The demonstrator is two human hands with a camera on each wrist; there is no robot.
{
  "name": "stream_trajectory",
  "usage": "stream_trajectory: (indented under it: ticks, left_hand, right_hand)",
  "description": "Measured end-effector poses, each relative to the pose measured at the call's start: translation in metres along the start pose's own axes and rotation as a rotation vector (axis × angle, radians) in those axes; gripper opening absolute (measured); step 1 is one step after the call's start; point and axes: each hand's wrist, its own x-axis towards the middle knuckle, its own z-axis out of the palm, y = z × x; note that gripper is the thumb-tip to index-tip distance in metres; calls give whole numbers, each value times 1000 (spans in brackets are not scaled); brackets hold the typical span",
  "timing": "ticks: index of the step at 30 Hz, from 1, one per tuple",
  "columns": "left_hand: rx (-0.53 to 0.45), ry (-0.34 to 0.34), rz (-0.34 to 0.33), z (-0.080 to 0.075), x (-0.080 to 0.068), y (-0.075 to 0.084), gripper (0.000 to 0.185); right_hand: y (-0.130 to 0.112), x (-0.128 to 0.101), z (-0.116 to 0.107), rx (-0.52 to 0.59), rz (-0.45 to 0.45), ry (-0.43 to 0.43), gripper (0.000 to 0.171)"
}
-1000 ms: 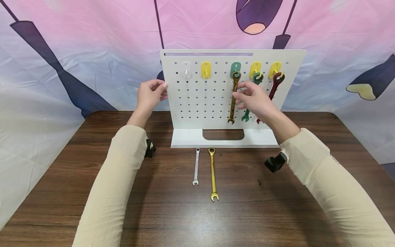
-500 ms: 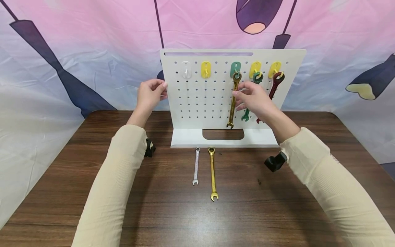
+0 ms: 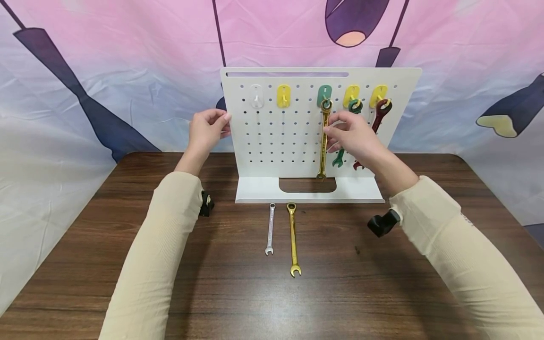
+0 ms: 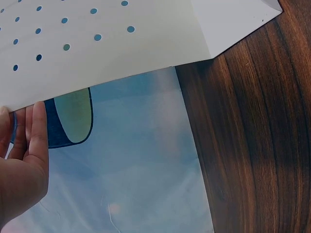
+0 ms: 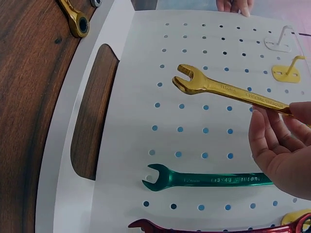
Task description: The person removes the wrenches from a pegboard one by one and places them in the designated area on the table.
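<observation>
Right hand (image 3: 352,137) pinches the gold wrench (image 3: 323,141) mid-shaft; it hangs upright from the green hook (image 3: 325,94) on the pegboard (image 3: 280,137). Left hand (image 3: 206,132) grips the pegboard's left edge. Green wrench (image 5: 204,178) and red wrench (image 3: 379,118) hang just beside.

Both arms wear long cream sleeves of a fine ribbed knit, snug from elbow to wrist — the left sleeve (image 3: 153,255) plain, the right sleeve (image 3: 459,255) with a small faint mark near its cuff. Under each wrist sits a small black camera mount (image 3: 382,223) — both hands are bare
</observation>
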Motion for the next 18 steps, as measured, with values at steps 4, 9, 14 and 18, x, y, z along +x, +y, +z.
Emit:
stream_trajectory:
  ticks: [4,9,14,18]
  left_hand:
    - [-9,0,0,0,0,-1,28]
    - [-8,2,2,-1,0,-1,28]
    - [-8,3,-3,0,0,0,28]
    - [-5,4,-9,0,0,0,27]
  right_hand:
    - [-2,-2,0,29,-14,1,14]
    - [-5,-4,-1,42,-24,-4,13]
    - [-6,-5,-1,41,-14,2,14]
    - [-7,-6,-1,39,-20,-2,14]
